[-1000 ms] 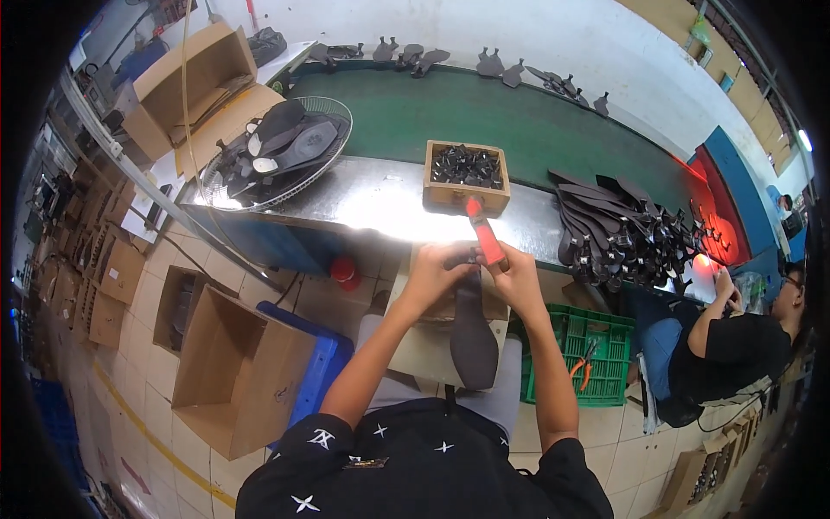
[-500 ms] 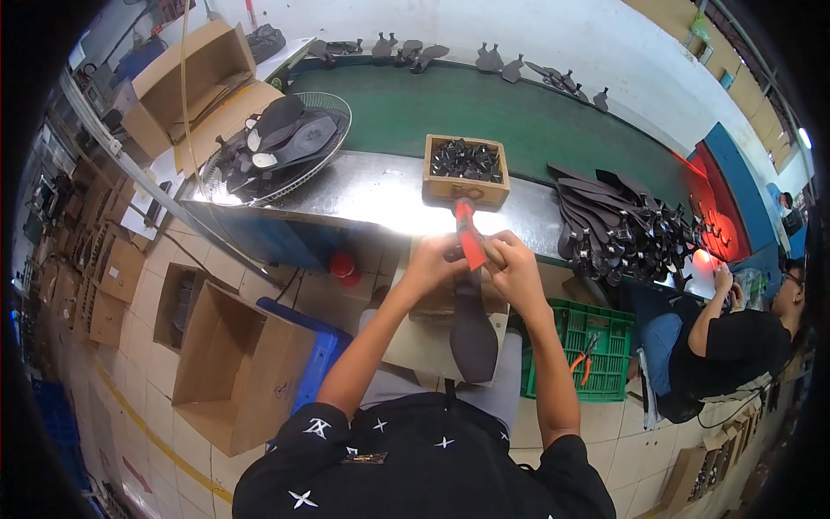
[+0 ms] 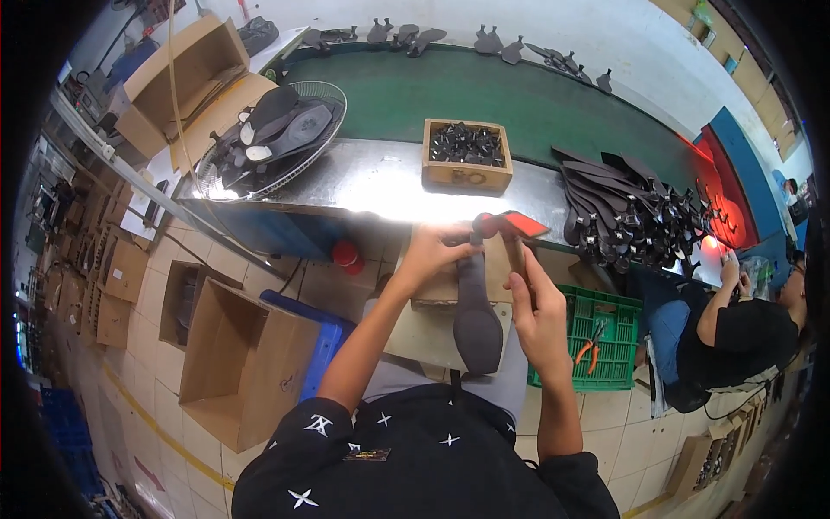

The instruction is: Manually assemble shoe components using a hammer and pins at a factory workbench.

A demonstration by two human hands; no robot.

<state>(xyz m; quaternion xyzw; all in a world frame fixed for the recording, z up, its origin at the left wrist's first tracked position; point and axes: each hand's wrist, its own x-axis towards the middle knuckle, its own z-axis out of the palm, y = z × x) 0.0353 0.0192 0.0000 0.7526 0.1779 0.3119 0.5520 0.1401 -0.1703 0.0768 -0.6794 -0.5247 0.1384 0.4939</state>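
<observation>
My left hand (image 3: 432,253) is closed on the far, narrow end of a dark shoe sole (image 3: 477,333), its fingertips close to the hammer head. The sole lies lengthwise on a pale board (image 3: 406,333) and wooden block over my lap, its wide rounded end toward me. In my right hand (image 3: 540,320) is a hammer (image 3: 523,226) with a red head and a wooden handle. The head hangs just above and right of the sole's far end. Whether it touches the sole I cannot tell.
Ahead on the metal bench stands a wooden box (image 3: 467,178) of small black parts. A wire basket (image 3: 322,149) of soles is left, a heap of soles (image 3: 618,203) right. Orange-handled pliers (image 3: 590,348) lie in a green crate (image 3: 618,374). A co-worker (image 3: 748,333) sits at right.
The hammer head has swung to the right, off the line of the sole. My right hand has moved right and toward me. My left hand stays at the sole's far end.
</observation>
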